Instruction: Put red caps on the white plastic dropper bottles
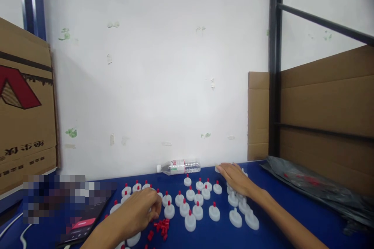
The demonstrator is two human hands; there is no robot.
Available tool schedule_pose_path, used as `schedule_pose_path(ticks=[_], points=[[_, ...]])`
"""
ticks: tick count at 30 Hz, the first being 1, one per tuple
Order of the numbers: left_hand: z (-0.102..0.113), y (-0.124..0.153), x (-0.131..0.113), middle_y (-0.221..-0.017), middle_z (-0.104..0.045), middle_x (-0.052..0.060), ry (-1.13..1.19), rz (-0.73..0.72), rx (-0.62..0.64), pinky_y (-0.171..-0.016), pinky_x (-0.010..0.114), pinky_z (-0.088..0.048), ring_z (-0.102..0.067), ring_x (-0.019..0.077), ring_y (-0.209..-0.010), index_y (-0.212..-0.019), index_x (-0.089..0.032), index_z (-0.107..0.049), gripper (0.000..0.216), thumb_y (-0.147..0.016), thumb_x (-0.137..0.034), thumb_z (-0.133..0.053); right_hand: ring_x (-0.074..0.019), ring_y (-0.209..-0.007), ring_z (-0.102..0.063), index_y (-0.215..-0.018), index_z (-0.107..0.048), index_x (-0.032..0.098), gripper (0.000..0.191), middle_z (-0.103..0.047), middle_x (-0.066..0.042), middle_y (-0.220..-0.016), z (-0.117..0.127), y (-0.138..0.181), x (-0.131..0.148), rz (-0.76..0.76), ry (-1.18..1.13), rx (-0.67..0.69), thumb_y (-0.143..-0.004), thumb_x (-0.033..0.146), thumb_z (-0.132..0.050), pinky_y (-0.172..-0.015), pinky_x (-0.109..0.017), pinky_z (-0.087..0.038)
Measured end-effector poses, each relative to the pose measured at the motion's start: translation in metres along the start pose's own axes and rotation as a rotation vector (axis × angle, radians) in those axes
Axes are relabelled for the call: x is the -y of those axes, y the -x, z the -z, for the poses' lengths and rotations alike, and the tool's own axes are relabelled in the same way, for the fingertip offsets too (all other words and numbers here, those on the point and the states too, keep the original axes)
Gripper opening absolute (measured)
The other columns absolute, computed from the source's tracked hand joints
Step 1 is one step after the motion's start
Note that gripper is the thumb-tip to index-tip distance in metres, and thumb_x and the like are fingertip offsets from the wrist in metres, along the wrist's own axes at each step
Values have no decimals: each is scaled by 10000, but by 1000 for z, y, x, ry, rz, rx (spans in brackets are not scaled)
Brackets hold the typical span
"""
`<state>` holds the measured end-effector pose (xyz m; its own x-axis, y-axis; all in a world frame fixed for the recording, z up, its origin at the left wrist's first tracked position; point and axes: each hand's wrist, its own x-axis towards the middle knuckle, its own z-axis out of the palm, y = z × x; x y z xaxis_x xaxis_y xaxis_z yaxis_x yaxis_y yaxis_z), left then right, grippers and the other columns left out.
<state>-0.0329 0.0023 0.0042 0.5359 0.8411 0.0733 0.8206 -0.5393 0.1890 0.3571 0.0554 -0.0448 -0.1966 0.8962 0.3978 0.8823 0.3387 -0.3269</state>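
My left hand (143, 208) is curled with its fingers pressed together, just above a small pile of red tip caps (162, 225). Whatever is between those fingertips is hidden. Around it stand white nozzle lids fitted with red tips, such as one lid (169, 211) beside the fingers and another lid (190, 222) farther right. My right hand (238, 179) reaches out flat with fingers extended over a group of white lids without red tips, among them one bare lid (235, 218). Its fingertips are at a white lid (217, 169) near the wall, partly covered.
A clear water bottle (179, 167) lies on its side against the white wall. At left are a phone (84, 221), a pixelated area, white cables and a printed cardboard box (26, 124). To the right, a dark plastic bag (309, 186) lies by a black metal frame (274, 85).
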Motion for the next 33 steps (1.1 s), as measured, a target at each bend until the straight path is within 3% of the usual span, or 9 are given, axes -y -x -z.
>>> schedule_pose_path(ticks=[6, 9, 13, 16, 20, 23, 28, 33], points=[[3, -1, -2, -1032, -721, 51, -100, 123, 66, -806, 310, -433, -651, 251, -987, -941, -239, -725, 246, -732, -127, -656, -300, -1255, -554, -1183, -667, 239, 558, -681, -83, -1255, 16, -1, 9, 47, -5, -146, -1061, 523, -202, -1176, -583, -224], [5, -1, -11, -1004, -731, 52, -85, 118, 91, -807, 305, -430, -647, 252, -1000, -881, -232, -736, 200, -723, -132, -663, -294, -1179, -594, -1131, -672, 223, 497, -698, -92, -1194, 22, -1, 16, 82, -5, -219, -1056, 506, -271, -1137, -523, -314], [1, 0, -14, -953, -737, 37, -57, 49, 24, -769, 303, -422, -660, 241, -931, -886, -242, -739, 232, -735, -112, -619, -271, -1021, -642, -1036, -663, 230, 424, -693, -87, -1102, 27, 4, 33, 105, -25, -289, -1041, 515, -350, -934, -411, -488], [-6, 0, -11, -918, -731, 33, -44, 18, -10, -760, 307, -417, -659, 246, -906, -897, -253, -741, 222, -753, -126, -627, -247, -908, -654, -997, -648, 235, 352, -674, -75, -1047, 28, 7, 42, 135, -55, -317, -1026, 498, -416, -809, -369, -527], [-12, -1, -7, -896, -711, 36, -56, -28, -44, -718, 299, -396, -653, 240, -865, -827, -243, -712, 171, -775, -121, -603, -238, -915, -656, -1034, -625, 230, 262, -655, -79, -1068, 23, 6, 43, 198, -96, -320, -1029, 419, -443, -833, -377, -540], [-9, -3, -10, -882, -685, 59, -111, -41, -97, -699, 309, -390, -638, 245, -835, -829, -216, -675, 119, -826, -158, -571, -243, -974, -648, -1180, -566, 234, 222, -623, -92, -1161, 20, 7, 50, 266, -119, -324, -1014, 367, -502, -860, -393, -547], [-2, -5, -24, -923, -678, 56, -83, -127, -219, -714, 311, -405, -631, 222, -836, -931, -225, -678, 216, -949, -197, -464, -239, -1050, -637, -1259, -497, 247, 286, -611, -83, -1189, 18, 21, 86, 418, -201, -294, -990, 285, -587, -892, -385, -552], [-13, -7, -31, -992, -693, 32, -49, -251, -367, -729, 299, -432, -645, 211, -915, -1050, -251, -671, 231, -998, -205, -451, -225, -1116, -625, -1284, -516, 258, 300, -648, -64, -1203, 12, 39, 120, 550, -225, -155, -996, 241, -596, -929, -352, -540]])
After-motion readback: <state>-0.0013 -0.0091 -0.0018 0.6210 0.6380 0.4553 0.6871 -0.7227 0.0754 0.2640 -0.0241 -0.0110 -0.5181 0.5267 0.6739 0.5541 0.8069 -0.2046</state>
